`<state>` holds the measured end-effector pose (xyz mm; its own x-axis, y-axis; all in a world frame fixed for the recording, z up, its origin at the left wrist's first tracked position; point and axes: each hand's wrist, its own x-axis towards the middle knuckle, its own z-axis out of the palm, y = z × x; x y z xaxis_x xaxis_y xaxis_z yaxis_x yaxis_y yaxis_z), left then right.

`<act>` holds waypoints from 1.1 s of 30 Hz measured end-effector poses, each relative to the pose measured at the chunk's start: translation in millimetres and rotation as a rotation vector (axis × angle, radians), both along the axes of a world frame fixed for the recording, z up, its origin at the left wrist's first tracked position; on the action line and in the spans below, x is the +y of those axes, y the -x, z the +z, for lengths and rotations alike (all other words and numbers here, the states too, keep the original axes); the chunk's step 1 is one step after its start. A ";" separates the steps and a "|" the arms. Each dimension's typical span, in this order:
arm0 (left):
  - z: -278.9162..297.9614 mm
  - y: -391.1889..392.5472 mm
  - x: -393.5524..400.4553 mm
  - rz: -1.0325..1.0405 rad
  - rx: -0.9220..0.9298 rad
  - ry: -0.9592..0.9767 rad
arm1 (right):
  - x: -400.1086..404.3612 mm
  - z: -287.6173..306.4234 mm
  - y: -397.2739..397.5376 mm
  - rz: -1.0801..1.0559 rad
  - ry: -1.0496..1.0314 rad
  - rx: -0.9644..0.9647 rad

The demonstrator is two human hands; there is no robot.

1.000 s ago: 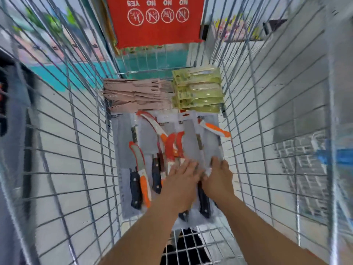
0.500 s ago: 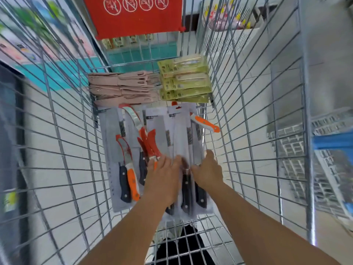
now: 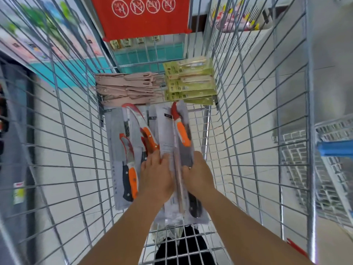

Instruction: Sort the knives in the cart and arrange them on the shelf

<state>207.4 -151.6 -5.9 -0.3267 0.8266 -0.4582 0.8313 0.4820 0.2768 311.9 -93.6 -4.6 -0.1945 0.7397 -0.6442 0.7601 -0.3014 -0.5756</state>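
Note:
Both my hands reach down into a wire shopping cart. My left hand and my right hand grip a bundle of grey-carded knives from either side; the bundle stands on edge, tilted up off the cart floor. An orange-handled knife faces up on the bundle's right side. More carded knives with orange and black handles lie flat to the left. At the far end sit a stack of pink packs and a stack of yellow-green packs.
A red flap with prohibition signs hangs at the cart's far end. The cart's wire walls close in on both sides. A metal wire shelf with a blue edge stands to the right outside the cart. Tiled floor shows below.
My hands have gathered several flat knife cards together and lifted them onto their edge. The orange-handled knife at the right moved in with the bundle. The view shifted slightly.

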 end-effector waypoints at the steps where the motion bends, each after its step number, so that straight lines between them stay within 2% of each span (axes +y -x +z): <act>1: -0.4 0.1 1.4 0.016 0.008 0.008 | 1.2 -1.1 -3.9 -0.026 0.001 -0.013; 7: 3.8 -2.3 10.5 0.086 0.057 0.004 | 9.1 -7.2 -18.6 -0.082 -0.048 -0.105; 9: 5.3 -5.3 19.5 0.082 0.000 -0.031 | 13.2 -8.7 -22.1 -0.087 -0.083 -0.136; 12: 1.8 -9.0 38.3 -0.031 -0.076 -0.037 | 18.3 -11.2 -27.2 -0.061 -0.133 -0.216; 17: -11.6 -9.4 61.4 -0.214 -0.008 0.047 | 21.1 -22.0 -37.2 0.018 -0.196 -0.304; 22: -24.3 -5.2 73.2 -0.317 0.041 0.101 | 19.2 -25.4 -39.4 0.217 -0.210 -0.464; 25: -31.3 -4.1 82.2 -0.286 0.066 0.069 | 9.0 -28.4 -34.1 0.363 -0.347 -0.392; 28: -32.6 -7.5 90.2 -0.210 0.054 0.040 | -0.6 -21.2 -24.6 0.457 -0.256 -0.254; 31: -31.6 -9.0 90.1 -0.108 0.037 0.056 | -6.2 -27.3 -20.1 0.633 -0.238 -0.232; 33: -28.3 -8.4 88.5 -0.023 0.014 0.036 | -6.8 -36.7 -17.5 0.630 -0.193 -0.268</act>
